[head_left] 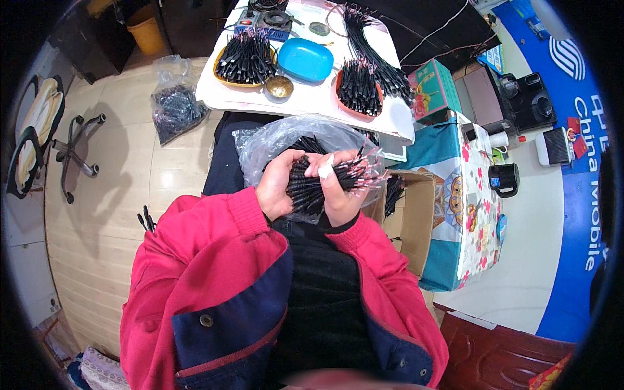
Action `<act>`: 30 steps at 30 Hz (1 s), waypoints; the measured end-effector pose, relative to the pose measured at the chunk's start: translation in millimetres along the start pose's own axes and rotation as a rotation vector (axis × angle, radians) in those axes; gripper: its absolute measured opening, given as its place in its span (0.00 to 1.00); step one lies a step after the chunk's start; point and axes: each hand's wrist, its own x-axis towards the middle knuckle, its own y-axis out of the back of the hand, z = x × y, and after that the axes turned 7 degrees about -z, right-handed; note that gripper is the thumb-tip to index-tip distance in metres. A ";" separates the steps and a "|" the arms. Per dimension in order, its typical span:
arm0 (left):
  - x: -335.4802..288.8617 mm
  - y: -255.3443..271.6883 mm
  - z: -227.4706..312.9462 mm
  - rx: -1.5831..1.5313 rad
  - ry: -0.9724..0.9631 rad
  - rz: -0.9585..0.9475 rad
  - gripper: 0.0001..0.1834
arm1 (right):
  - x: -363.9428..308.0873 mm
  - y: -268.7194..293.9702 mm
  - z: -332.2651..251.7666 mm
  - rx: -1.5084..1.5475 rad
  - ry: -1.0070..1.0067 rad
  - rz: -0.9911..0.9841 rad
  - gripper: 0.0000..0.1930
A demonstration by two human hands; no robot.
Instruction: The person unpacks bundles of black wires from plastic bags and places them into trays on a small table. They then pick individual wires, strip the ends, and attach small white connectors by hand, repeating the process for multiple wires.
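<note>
Together, left hand (277, 185) and right hand (340, 190) curled round one wire bundle (307, 194), one clear bag (257, 144) beneath, two loaded bowls (361, 115)

Upper L: yellow plastic bucket (148, 36) nr dk furniture (185, 29). Below, a metal swivel-chair base w/ blk castors (67, 149) on pale beige tile floor (172, 175). R side: green cardboard box w/ fruit pic (437, 94); white cloth w/ red flowers (479, 224); blk kettle (504, 180) nr its edge. Beyond: white curved counter (536, 260), sm. red flags (576, 133), tall blue panel w/ white lettering (575, 221). Btm R: glossy dk-red wood surface (500, 354).
</note>
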 end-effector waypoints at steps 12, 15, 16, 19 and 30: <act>72.7 -51.6 164.8 2.255 -0.956 -0.029 0.10 | 227.0 101.8 -31.2 0.227 -0.797 -0.011 0.09; 129.7 -33.5 183.9 2.714 -0.575 0.123 0.07 | 269.5 118.4 23.5 -0.038 -0.921 0.008 0.06; 144.7 -28.4 185.6 2.808 -0.483 0.161 0.06 | 275.6 120.9 42.5 -0.036 -0.902 0.032 0.06; 169.6 -16.2 184.2 2.860 -0.402 0.124 0.05 | 291.7 129.2 81.6 -0.099 -0.974 0.093 0.06; 166.4 -9.2 165.9 2.682 -0.536 -0.056 0.05 | 301.1 141.9 136.6 -0.337 -1.055 0.133 0.08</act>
